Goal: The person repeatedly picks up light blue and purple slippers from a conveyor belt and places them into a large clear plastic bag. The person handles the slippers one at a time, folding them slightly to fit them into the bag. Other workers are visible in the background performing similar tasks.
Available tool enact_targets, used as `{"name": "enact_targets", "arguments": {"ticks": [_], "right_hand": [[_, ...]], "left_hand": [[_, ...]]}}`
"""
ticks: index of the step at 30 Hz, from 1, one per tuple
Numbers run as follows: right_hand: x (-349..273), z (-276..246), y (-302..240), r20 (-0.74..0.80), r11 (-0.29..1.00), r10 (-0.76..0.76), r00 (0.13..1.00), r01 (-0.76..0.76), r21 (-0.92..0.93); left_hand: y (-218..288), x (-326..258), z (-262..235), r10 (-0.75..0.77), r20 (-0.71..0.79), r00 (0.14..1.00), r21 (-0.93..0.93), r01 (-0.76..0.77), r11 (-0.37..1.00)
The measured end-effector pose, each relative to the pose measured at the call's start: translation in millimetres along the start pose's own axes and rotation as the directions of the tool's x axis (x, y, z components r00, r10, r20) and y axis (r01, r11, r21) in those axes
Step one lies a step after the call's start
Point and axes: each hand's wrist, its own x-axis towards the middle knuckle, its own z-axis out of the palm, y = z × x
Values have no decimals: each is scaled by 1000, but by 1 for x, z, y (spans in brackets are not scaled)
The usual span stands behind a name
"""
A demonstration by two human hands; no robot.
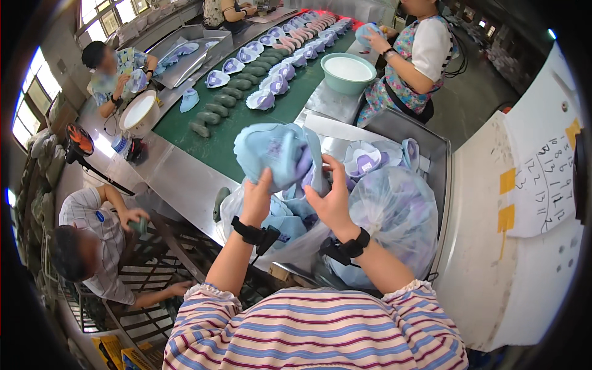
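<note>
Between my hands, in front of my chest, are light blue shoe uppers point(265, 148) with purple patches, apparently several nested together. My left hand point(260, 194) grips their lower left side. My right hand point(333, 196) is closed on their right edge, thumb and fingers pinching the rim. Just beneath, more blue uppers point(285, 223) lie in an opened clear plastic bag point(308, 246). By my right forearm sits a full, gathered plastic bag point(394, 216) of blue and purple uppers. Behind it lie loose uppers point(364, 159) with white labels.
A green conveyor point(185, 132) carries rows of dark green shoe lasts point(225, 102) and purple-blue uppers point(265, 92). Basins point(348, 74) point(139, 111) stand on both sides. Co-workers point(410, 61) point(117, 74) flank the belt. Another person point(92, 240) is beside a metal rack point(148, 259) at left.
</note>
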Motion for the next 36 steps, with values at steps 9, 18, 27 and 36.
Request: {"name": "enact_targets", "arguments": {"ticks": [9,18,27,36], "right_hand": [[6,-15,-21,356,864,-350,866,445,-234],[19,-47,-29,125,995,-53,991,63,-74],[50,8,40,531,929,263,806,-360,86],[78,65,40,583,989,-146,799,136,61]], "left_hand": [[-6,-21,4,-59,105,993,124,46,991],[2,-27,-3,146,42,988,473,-148,869],[3,-9,-43,246,-171,954,452,-146,880],[27,-17,-66,278,4,961,577,-229,784]]}}
